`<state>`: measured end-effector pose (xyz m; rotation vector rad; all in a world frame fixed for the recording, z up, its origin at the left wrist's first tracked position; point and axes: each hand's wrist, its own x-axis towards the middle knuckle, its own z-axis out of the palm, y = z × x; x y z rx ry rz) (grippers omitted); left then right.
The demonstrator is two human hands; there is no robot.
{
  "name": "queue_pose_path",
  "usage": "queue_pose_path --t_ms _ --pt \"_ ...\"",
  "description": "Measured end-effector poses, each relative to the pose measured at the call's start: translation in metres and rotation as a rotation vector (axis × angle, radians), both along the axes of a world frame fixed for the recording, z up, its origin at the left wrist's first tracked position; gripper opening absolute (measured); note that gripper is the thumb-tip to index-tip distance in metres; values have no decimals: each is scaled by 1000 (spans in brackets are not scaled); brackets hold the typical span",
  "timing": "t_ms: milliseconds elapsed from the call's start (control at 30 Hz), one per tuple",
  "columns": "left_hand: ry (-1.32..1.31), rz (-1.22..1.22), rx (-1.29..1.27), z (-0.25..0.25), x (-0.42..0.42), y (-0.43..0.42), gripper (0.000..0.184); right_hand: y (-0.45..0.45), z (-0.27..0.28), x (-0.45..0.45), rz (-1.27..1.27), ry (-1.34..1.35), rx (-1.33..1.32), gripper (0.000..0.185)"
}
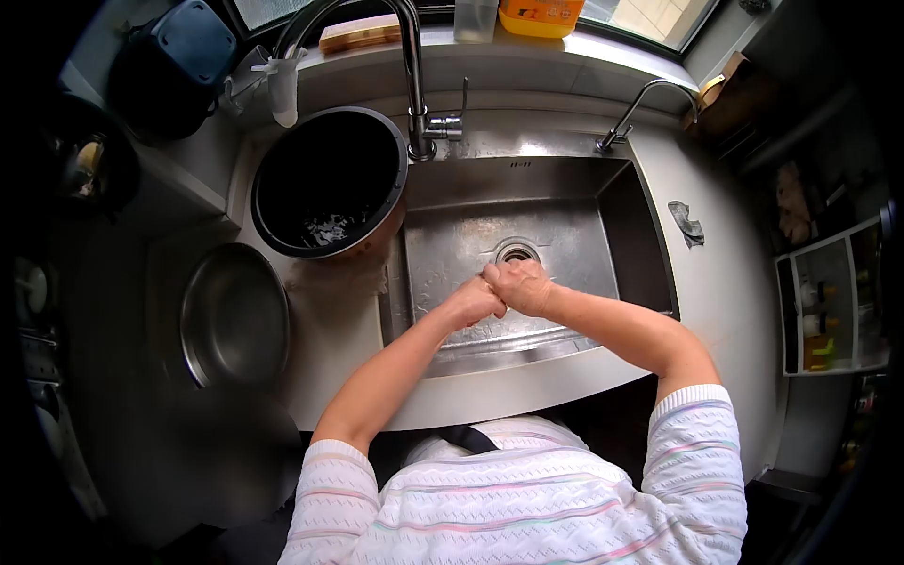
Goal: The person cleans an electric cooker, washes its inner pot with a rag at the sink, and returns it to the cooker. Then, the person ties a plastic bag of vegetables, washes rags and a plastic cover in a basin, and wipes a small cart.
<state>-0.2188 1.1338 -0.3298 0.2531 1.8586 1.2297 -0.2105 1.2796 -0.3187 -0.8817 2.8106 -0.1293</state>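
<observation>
Both of my hands are pressed together over the stainless steel sink (pixel 565 226), just in front of the round drain (pixel 517 252). My left hand (pixel 476 303) is closed, with its knuckles up. Touching it from the right, my right hand (pixel 521 285) is also closed, its fingers curled against the left. Whatever may lie between the two hands is hidden. Up and to the left, a black inner pot (pixel 325 174) with some water in it stands by the sink's left edge.
A tall faucet (pixel 414 85) rises behind the sink, and a thinner tap (pixel 621 132) stands at the back right. On the left counter is a metal basin (pixel 235 315). A grey rag (pixel 686 224) lies on the right counter. A yellow liquid bottle (pixel 541 14) is on the sill.
</observation>
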Motion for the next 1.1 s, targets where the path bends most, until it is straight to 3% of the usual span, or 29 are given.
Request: queue_pose_path --t_ms 67,167,300,433,467,600,700,800,900,933,1100 --pt "355 -118 -382 -9 4 4 25 -9 -31 3 -119 -112 -16 22" --pt "564 -178 -562 -21 14 -4 24 -17 -46 12 -175 -250 -29 19" --pt "611 -239 -513 -25 23 -7 21 -19 -49 8 -83 -469 57 19" --pt "496 -98 -434 -21 25 -3 28 -15 -43 0 -25 -461 74 22" --pt "512 -6 -404 -21 28 0 30 -11 -40 -1 -8 -429 -80 32" --pt "469 163 -267 -8 26 1 32 -13 -19 -7 -158 -289 -84 39" --pt "559 239 -101 -24 17 -4 17 -18 28 8 -242 -48 -193 42" --pt "-374 236 267 10 -4 -29 10 -17 38 27 14 312 -239 40" --pt "-565 114 517 18 9 -35 15 -21 49 37 110 445 -194 40" --pt "-610 76 574 21 13 -32 16 -21 46 35 118 347 -258 30" --pt "-369 152 335 26 19 -15 17 -16 32 20 104 251 -61 15"
